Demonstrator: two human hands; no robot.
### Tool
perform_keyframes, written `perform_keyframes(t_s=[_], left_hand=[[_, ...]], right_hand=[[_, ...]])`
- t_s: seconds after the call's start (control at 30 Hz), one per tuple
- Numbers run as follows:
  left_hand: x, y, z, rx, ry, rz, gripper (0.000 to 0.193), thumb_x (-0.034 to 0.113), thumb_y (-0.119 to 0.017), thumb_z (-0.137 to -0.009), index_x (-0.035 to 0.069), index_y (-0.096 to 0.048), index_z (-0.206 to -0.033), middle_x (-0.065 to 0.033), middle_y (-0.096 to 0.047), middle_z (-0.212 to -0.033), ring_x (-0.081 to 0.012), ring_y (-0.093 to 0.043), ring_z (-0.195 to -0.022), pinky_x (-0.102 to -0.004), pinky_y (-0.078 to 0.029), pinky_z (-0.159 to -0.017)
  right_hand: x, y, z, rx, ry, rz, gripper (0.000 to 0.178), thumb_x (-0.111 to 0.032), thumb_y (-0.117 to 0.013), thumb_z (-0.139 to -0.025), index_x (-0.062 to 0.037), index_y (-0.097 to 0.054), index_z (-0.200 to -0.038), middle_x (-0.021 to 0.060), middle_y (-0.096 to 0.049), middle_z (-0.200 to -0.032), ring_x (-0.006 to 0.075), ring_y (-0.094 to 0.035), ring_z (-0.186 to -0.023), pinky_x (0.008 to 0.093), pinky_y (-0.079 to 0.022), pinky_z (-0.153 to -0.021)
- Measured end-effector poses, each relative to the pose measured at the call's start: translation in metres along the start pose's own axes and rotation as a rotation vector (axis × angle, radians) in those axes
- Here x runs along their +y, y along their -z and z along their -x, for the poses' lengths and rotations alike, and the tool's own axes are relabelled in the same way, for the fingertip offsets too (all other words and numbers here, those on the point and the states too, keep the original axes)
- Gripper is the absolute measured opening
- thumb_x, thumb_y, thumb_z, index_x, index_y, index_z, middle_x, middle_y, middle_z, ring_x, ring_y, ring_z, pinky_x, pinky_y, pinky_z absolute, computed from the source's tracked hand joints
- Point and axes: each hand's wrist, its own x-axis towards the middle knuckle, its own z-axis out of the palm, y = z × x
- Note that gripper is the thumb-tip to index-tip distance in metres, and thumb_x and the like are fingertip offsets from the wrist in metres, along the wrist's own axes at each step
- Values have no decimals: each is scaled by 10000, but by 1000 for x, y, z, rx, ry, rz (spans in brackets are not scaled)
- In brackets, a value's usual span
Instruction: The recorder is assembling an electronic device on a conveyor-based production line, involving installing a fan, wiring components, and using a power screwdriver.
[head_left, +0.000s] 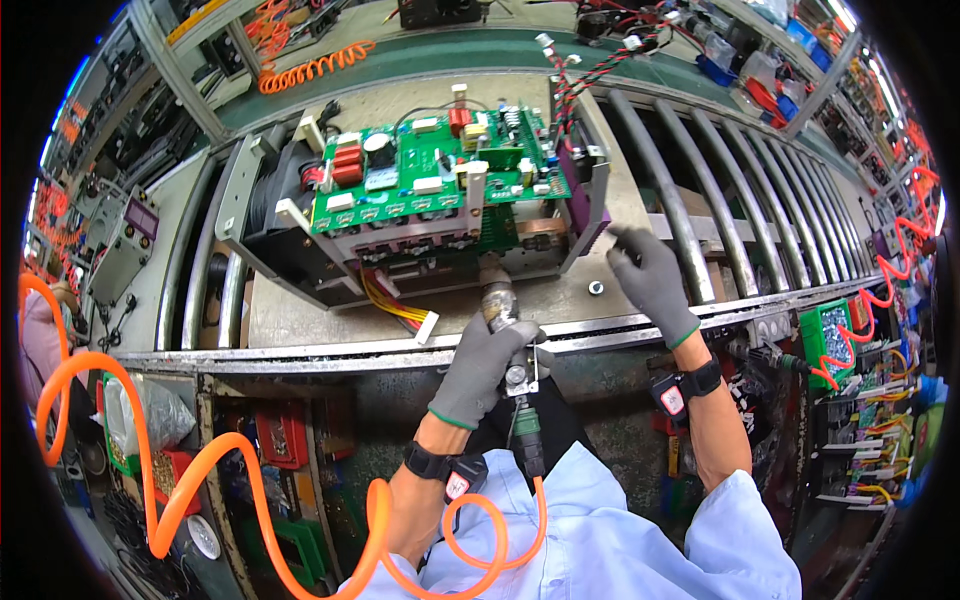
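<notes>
My gloved left hand (475, 375) is wrapped round an air-powered driver (497, 300), whose worn metal nose points at the front of an open metal chassis (345, 285). A green fitting (527, 430) joins its rear end to an orange coiled air hose. On top of the chassis lies a green circuit board (430, 165) with red, white and black parts. My gloved right hand (652, 280) is beside the chassis's right end, its fingers bent but apart, with nothing visible in them. Near it a small round metal part (596, 288) rests on the base board (620, 310).
Metal rollers (735, 190) run to the right of the base board. The orange coiled hose (210, 465) loops across the lower left. A yellow and red wire bundle ends in a white connector (427, 327). At the right stands a green bin (826, 335) of small hardware.
</notes>
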Motion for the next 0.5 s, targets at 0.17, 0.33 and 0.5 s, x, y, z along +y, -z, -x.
perform_keyframes(t_s=[0.17,0.33,0.5], left_hand=[[4,3,26,-33,80,-85,204,143,-648,-946,-43,-611,-1021,-162,-703,-756,-168,-659,-529,-318,-602,-562],[3,15,53,-68,107,25,233,122,-654,-927,-11,-539,-1080,-153,-674,-879,-214,-710,-662,-337,-611,-575],[0,22,59,-121,136,48,335,158,-687,-894,22,-510,-1144,-140,-670,-930,-221,-719,-700,-350,-616,-589]], right_hand=[[6,-8,31,-198,113,53,224,-169,-718,-916,-30,-769,-1084,184,-706,-941,320,-711,-852,410,-562,-776],[-13,-24,39,-93,-196,-452,210,-161,-720,-964,12,-760,-1076,100,-738,-900,165,-691,-744,314,-562,-706],[-39,-43,41,-57,-373,-825,249,-194,-701,-1002,38,-743,-1081,33,-706,-865,81,-648,-715,248,-559,-663]])
